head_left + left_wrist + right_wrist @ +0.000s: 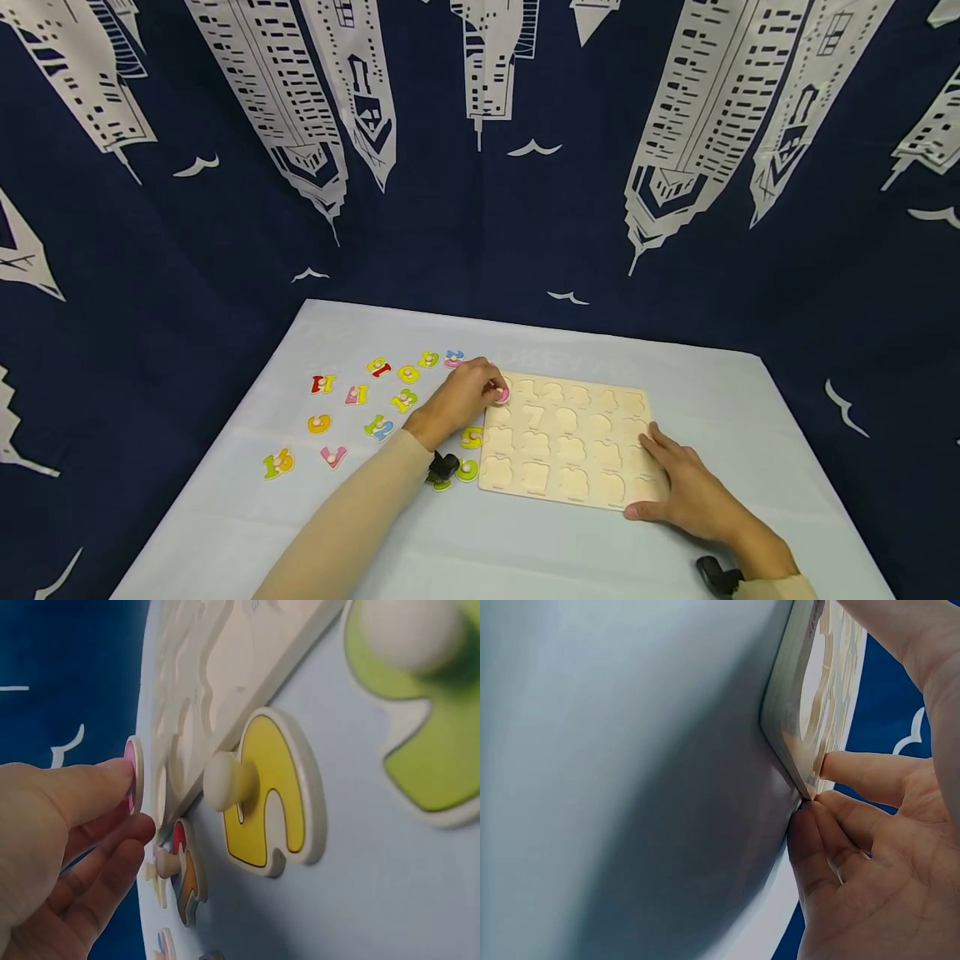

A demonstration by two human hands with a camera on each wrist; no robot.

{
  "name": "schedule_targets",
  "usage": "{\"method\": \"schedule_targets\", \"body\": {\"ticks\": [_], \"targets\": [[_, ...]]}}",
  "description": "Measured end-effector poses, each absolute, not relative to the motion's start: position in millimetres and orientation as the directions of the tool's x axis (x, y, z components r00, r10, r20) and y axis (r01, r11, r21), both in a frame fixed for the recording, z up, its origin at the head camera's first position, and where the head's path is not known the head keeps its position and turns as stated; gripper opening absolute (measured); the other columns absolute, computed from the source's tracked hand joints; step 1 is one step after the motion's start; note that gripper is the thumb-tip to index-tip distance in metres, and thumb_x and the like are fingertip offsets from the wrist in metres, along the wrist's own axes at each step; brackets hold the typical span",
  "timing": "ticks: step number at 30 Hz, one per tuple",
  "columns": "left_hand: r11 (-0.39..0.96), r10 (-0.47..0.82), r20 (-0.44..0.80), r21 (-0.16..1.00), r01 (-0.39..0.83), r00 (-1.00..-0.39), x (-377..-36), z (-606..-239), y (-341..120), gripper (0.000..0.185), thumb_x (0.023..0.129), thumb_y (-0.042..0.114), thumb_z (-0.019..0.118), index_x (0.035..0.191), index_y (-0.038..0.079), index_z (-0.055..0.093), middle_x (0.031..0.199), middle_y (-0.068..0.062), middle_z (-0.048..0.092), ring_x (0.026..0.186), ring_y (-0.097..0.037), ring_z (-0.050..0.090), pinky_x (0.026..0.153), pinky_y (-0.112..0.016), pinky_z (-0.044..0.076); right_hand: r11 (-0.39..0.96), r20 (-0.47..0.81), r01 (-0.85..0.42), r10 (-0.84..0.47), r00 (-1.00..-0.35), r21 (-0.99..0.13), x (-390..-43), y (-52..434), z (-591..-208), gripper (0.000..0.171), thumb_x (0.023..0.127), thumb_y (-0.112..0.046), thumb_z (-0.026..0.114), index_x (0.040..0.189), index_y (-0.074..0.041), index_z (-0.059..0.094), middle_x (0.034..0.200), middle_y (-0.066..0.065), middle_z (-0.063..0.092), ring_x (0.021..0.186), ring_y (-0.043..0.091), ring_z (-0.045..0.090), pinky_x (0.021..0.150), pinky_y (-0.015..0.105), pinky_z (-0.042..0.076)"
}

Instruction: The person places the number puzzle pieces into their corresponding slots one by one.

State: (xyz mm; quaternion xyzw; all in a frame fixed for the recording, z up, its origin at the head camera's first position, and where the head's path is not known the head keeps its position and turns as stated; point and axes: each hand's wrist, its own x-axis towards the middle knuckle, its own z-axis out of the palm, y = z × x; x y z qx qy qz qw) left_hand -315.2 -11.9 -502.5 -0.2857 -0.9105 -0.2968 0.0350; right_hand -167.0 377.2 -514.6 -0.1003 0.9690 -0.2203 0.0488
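A wooden puzzle board (570, 442) with number-shaped recesses lies on the pale blue table (525, 542). My left hand (461, 398) pinches a pink number piece (502, 393) at the board's far left corner; the pink piece (133, 776) shows edge-on at my fingertips (112, 780) in the left wrist view. My right hand (686, 487) lies flat on the board's near right corner, thumb at the edge (795, 742). Loose coloured number pieces (360, 400) are scattered left of the board. A yellow piece (274, 795) with a round knob lies beside the board.
A dark blue curtain (480, 167) printed with white skyscrapers hangs behind the table. A green piece (467, 469) and a yellow piece (471, 436) lie against the board's left side, near a black wrist strap (442, 467). The green piece (427, 727) looms close in the left wrist view.
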Motion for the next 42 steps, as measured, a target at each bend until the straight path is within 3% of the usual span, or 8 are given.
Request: {"method": "schedule_targets", "body": {"ticks": [7,19,25,34,42], "targets": [[0.719,0.462,0.209,0.481,0.502,-0.862,-326,-506,-7,0.008,0.111,0.011,0.081,0.116,0.009,0.088,0.108,-0.005,0.076,0.095,-0.014,0.065,0.087,-0.025,0.061,0.883,-0.054,-0.175,-0.219,-0.974,-0.435,-170,375,-514,0.139,0.073,-0.066,0.106,0.171,0.011,0.046,0.185,0.038,0.031,0.158,0.061,0.046,0.123,0.079,0.047],[0.83,0.395,0.189,0.346,0.438,-0.899,-332,-508,15,0.007,0.11,0.012,0.082,0.107,0.013,0.088,0.106,-0.005,0.077,0.098,-0.017,0.074,0.091,-0.03,0.067,0.885,-0.066,-0.158,-0.207,-0.976,-0.439,-168,376,-516,0.139,0.073,-0.066,0.106,0.172,0.011,0.045,0.185,0.038,0.031,0.158,0.06,0.046,0.123,0.078,0.048],[0.845,0.38,0.173,0.334,0.417,-0.909,-332,-507,19,0.006,0.109,0.012,0.084,0.112,0.013,0.09,0.11,-0.005,0.078,0.105,-0.02,0.077,0.097,-0.032,0.068,0.891,-0.068,-0.154,-0.202,-0.977,-0.428,-170,375,-517,0.14,0.073,-0.067,0.106,0.172,0.011,0.044,0.185,0.039,0.03,0.158,0.06,0.046,0.122,0.078,0.048],[0.818,0.388,0.182,0.383,0.429,-0.903,-336,-512,16,0.013,0.107,0.024,0.087,0.115,0.015,0.093,0.109,-0.004,0.076,0.106,-0.02,0.075,0.101,-0.035,0.067,0.884,-0.045,-0.18,-0.22,-0.975,-0.431,-170,377,-517,0.139,0.072,-0.065,0.106,0.171,0.012,0.045,0.184,0.04,0.032,0.156,0.06,0.048,0.121,0.078,0.049],[0.831,0.437,0.192,0.288,0.476,-0.879,-338,-517,14,0.015,0.108,0.026,0.085,0.117,0.017,0.094,0.112,-0.003,0.078,0.109,-0.021,0.078,0.1,-0.032,0.068,0.885,-0.051,-0.169,-0.211,-0.976,-0.434,-170,375,-518,0.14,0.072,-0.065,0.107,0.171,0.013,0.044,0.184,0.04,0.031,0.156,0.06,0.047,0.122,0.077,0.049]]}}
